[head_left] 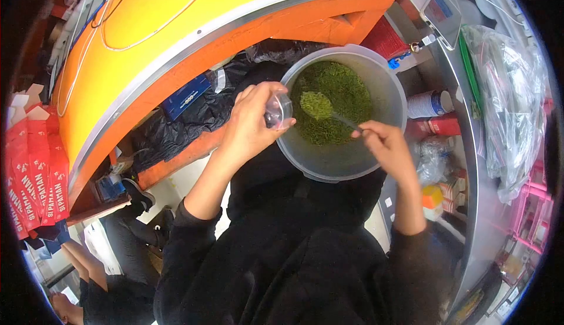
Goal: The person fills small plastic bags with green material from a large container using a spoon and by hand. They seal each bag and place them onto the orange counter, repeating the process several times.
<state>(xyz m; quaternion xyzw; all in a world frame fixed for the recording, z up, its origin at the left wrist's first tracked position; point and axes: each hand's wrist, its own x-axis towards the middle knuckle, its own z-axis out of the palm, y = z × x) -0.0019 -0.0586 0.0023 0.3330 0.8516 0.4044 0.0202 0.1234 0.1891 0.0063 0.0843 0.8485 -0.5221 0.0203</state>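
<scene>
Both hands were occupied: the left hand gripped a small clear cup at the tub's left rim, while the right hand pinched the handle of a spoon, its heaped bowl above the shredded green mass inside the round tub. Tilting the spoon too soon could probably scatter its load, and squeezing hard might crumple the cup. Farther out were black plastic, a yellow tabletop and stacked paper cups.
</scene>
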